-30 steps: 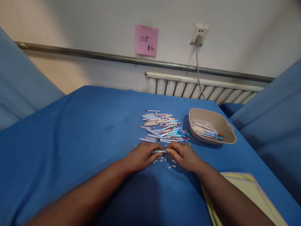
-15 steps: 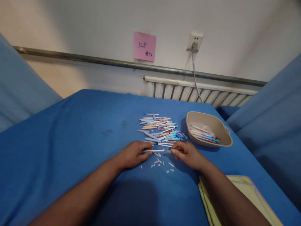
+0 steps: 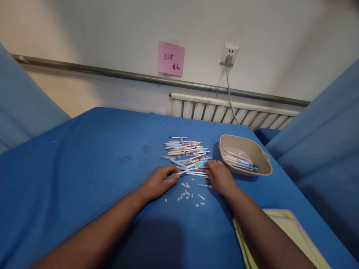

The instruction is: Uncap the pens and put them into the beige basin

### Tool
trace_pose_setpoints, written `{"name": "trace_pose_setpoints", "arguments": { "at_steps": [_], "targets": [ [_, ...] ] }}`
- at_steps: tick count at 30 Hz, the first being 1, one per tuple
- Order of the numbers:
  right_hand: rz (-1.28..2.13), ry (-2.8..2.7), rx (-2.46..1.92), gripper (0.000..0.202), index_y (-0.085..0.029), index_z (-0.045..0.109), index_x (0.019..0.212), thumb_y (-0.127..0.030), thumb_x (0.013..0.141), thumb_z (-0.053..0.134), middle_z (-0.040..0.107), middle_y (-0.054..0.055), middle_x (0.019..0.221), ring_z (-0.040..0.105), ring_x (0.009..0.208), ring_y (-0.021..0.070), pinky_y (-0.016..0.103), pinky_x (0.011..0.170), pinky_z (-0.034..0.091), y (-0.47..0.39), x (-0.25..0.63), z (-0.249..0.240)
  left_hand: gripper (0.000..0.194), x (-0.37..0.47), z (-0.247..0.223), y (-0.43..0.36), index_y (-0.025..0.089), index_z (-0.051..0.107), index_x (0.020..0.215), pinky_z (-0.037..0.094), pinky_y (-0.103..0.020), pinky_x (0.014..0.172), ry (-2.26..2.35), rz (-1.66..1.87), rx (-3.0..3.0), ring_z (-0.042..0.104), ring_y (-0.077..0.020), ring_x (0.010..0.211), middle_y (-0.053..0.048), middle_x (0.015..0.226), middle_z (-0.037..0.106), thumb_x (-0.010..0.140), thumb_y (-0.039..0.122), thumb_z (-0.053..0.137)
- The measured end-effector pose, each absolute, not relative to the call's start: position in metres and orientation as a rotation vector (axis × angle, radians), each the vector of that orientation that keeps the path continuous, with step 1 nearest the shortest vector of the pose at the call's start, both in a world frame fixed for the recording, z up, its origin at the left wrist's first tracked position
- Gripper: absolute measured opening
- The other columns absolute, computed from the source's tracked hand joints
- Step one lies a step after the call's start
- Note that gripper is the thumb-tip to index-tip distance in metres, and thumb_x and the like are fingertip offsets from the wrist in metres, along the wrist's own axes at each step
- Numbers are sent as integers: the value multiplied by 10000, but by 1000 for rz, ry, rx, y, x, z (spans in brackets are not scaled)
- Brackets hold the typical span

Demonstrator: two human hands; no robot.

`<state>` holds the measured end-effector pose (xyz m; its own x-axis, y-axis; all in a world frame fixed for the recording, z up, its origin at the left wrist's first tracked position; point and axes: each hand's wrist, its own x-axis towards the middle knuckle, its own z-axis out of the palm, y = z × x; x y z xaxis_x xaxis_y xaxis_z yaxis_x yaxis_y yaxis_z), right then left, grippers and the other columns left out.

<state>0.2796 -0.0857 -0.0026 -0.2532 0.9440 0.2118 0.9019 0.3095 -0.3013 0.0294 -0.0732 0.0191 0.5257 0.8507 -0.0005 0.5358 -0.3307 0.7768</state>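
The left hand point(image 3: 159, 184) pinched a slim white pen refill point(image 3: 191, 170) between closed thumb and fingers, over the blue cloth point(image 3: 84, 168); the right hand point(image 3: 223, 178) curled at its far end by the pen pile point(image 3: 177, 163), its grip impossible to tell. A loose pinch could have lost the refill among similar white sticks point(image 3: 197, 174); a dragging wrist might have scattered the small white tips point(image 3: 187, 192).

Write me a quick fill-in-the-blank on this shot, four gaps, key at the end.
1. The left hand holds a thin rod that is ____ in colour.
2. Of the two hands, the ____ one is nearer to the tan basin.
3. The pen pile lies on a ____ tablecloth.
4. On the wall above the metal rail is a sticky note coloured ____.

Missing words: white; right; blue; pink.
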Motion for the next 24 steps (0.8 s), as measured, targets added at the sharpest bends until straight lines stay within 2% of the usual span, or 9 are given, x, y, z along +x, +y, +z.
{"name": "trace_pose_setpoints", "arguments": {
  "at_steps": [7, 11, 17, 21, 24],
  "targets": [
    [260, -2238, -1656, 207, -173, 600, 1058, -196, 869, 521, 629, 83, 1047, 533, 998, 214, 321, 898, 390, -80, 284, -7, 259, 32, 22, -74, 160, 619, 815, 394, -216, 616, 1132, 573, 1951, 510, -132, 658, 17, 687, 582, 854, 369, 472],
    [388, -2080, -1576, 194, -165, 605, 1000, -139, 871, 463, 649, 72, 983, 583, 928, 180, 293, 843, 429, -78, 294, -11, 282, 33, 24, -74, 152, 612, 817, 387, -202, 537, 1145, 586, 1834, 472, -107, 573, 19, 657, 566, 841, 408, 495],
    [428, -1914, -1623, 183, -187, 609, 992, -190, 865, 478, 682, 41, 905, 622, 824, 172, 289, 758, 455, -78, 302, -12, 322, 32, 21, -71, 142, 592, 877, 384, -178, 432, 1170, 624, 1631, 464, -91, 512, 5, 669, 571, 799, 452, 557],
    [348, -2069, -1668, 193, -169, 609, 1018, -167, 861, 497, 663, 65, 971, 605, 884, 179, 287, 806, 438, -78, 298, -9, 337, 33, 19, -71, 137, 598, 871, 377, -168, 415, 1170, 644, 1563, 465, -85, 502, 5, 659, 570, 771, 459, 586],
    [276, -2224, -1666, 193, -164, 613, 1035, -207, 863, 537, 640, 77, 1015, 574, 943, 201, 295, 842, 417, -78, 291, -7, 337, 35, 18, -72, 136, 601, 877, 363, -169, 416, 1180, 635, 1572, 454, -83, 491, 10, 647, 569, 774, 456, 585]
  ]
}}
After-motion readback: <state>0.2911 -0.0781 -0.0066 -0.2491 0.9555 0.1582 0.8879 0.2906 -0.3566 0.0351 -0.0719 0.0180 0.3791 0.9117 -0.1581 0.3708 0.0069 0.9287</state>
